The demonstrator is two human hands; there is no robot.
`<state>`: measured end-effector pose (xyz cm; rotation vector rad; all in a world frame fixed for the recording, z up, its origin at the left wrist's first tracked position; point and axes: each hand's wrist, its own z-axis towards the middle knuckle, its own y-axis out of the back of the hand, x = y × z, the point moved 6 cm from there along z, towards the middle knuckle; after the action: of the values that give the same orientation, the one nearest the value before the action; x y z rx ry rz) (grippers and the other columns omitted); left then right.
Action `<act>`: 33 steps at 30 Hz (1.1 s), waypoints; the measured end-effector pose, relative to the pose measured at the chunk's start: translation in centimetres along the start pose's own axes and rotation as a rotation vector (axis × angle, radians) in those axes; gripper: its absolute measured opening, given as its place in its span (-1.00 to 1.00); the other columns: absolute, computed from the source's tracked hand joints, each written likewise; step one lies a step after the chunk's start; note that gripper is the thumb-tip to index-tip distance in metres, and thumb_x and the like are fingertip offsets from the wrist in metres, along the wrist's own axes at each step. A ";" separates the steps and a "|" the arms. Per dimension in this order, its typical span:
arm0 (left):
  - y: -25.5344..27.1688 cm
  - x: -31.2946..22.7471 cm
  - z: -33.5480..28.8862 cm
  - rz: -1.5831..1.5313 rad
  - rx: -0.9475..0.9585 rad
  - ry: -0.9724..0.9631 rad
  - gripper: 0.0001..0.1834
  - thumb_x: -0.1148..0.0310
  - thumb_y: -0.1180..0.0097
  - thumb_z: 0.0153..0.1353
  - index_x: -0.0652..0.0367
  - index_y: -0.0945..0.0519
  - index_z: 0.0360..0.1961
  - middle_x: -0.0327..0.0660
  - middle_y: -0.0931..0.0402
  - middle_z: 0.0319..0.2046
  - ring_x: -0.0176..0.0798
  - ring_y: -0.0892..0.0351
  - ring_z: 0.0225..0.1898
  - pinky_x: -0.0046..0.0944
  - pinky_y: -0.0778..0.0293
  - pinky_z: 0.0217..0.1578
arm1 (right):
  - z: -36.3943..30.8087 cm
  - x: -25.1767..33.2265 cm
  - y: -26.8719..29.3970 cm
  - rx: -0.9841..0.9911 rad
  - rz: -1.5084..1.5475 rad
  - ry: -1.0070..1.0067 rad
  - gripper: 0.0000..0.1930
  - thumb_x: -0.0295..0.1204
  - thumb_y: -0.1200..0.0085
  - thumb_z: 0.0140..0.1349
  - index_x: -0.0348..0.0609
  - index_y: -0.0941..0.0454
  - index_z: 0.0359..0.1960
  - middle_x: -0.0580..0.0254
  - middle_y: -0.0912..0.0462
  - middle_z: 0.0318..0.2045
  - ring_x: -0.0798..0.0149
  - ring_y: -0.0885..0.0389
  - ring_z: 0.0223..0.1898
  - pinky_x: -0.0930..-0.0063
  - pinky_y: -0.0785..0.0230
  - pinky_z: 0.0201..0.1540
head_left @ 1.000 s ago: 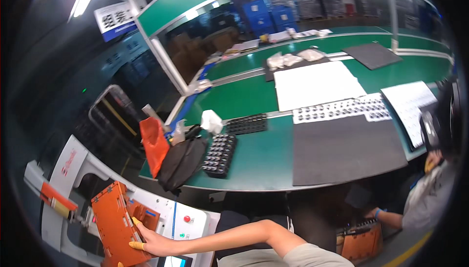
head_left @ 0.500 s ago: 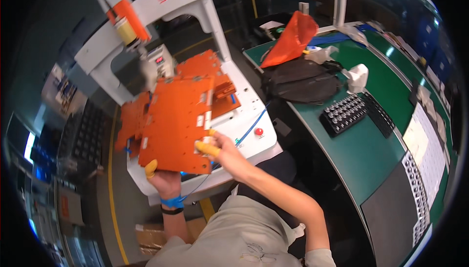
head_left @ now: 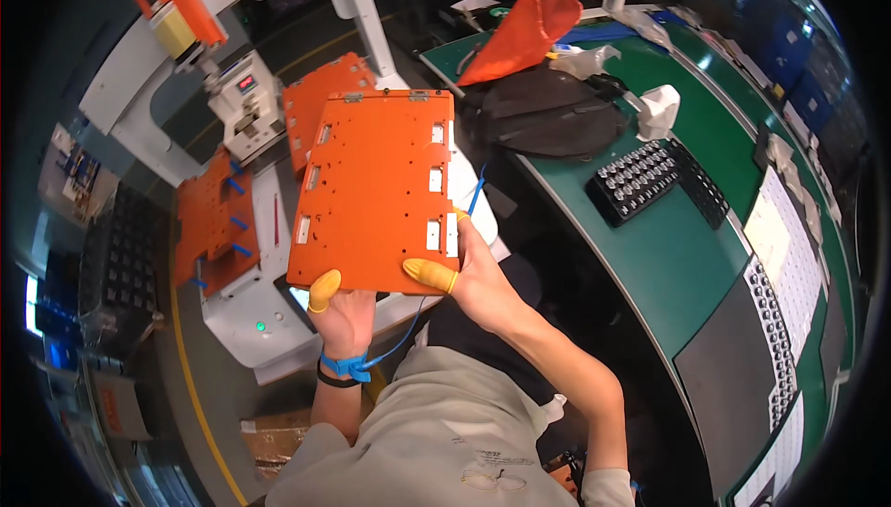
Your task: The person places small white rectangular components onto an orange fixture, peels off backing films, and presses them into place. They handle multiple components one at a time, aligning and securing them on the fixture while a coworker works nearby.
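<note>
An orange rectangular fixture plate [head_left: 371,192], with small holes, rectangular cutouts and metal hinges along its far edge, is held up in front of me. My left hand [head_left: 342,314] grips its near left corner, a yellow finger cot on the thumb and a blue strap with a cord at the wrist. At the near right corner my right hand [head_left: 473,275] is closed on the plate, yellow cots on its thumb and a finger. The undersides of the fingers are hidden by the plate. Behind it is a white desktop machine [head_left: 376,20] with an overhead gantry.
Another orange fixture [head_left: 209,219] with blue tabs rests at the machine's left, and an orange plate [head_left: 320,89] stands behind. On the green table [head_left: 594,266] at right are a black bag [head_left: 548,117], an orange sheet [head_left: 529,29] and a black tray of round parts [head_left: 636,182].
The plate has been lifted away from the machine bed, moved right and turned more squarely toward me. Both hands have moved with it, and my view has shifted slightly.
</note>
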<state>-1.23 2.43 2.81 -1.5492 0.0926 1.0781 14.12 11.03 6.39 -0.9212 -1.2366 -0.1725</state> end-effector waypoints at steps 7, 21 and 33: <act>-0.7 2.1 0.5 -0.013 0.096 0.047 -0.15 -0.09 -0.15 0.22 0.08 -0.22 0.44 -0.23 -0.26 0.39 -0.10 -0.20 0.41 0.07 -0.08 0.41 | -1.3 1.6 2.2 -0.034 -0.008 0.054 -0.18 -0.54 -0.21 0.29 -0.31 0.09 0.45 0.01 -0.36 0.27 0.22 -0.40 0.30 0.28 -0.28 0.34; -2.2 5.1 -1.7 -0.012 0.464 0.264 -0.24 -0.11 0.10 0.34 -0.06 -0.17 0.49 -0.17 -0.16 0.46 -0.01 -0.14 0.45 0.20 -0.02 0.42 | -8.8 5.5 6.8 -0.125 -0.034 0.066 -0.10 -0.53 -0.29 0.24 -0.24 0.08 0.50 0.10 -0.26 0.36 0.24 -0.21 0.40 0.28 -0.11 0.41; -11.5 22.8 -6.2 0.033 1.034 1.163 0.04 -0.24 -0.43 -0.01 0.33 -0.39 0.30 -0.19 -0.48 0.20 -0.25 -0.43 0.25 -0.17 -0.35 0.26 | -27.7 4.3 14.4 -0.905 -0.019 0.410 -0.12 -0.47 -0.30 0.09 -0.32 -0.10 0.44 0.10 -0.39 0.27 0.25 -0.38 0.31 0.28 -0.22 0.35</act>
<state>22.11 12.11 -4.42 -0.9842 1.2505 -0.0646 44.18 2.94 1.93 -1.5463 -0.7563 -0.9424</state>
